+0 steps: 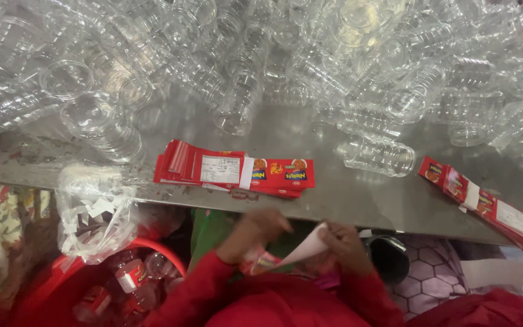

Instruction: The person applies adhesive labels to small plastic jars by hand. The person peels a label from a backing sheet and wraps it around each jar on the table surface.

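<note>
My left hand (258, 229) and my right hand (347, 242) are close together below the near edge of the metal table (334, 200), both in red sleeves. A white paper strip (305, 247) is pinched in my right hand and reaches toward the left one. My left hand curls over a red label (260, 263), which is blurred; whether it sits on a jar is unclear. On the table just beyond my hands lies a stack of red labels (237, 172) bound with a white band.
Several clear plastic jars (243, 54) are heaped across the far table; one jar (379, 156) lies apart. A second label stack (485, 203) is at right. A clear bag of paper scraps (95, 212) hangs over a red basket (152, 249) of labelled jars.
</note>
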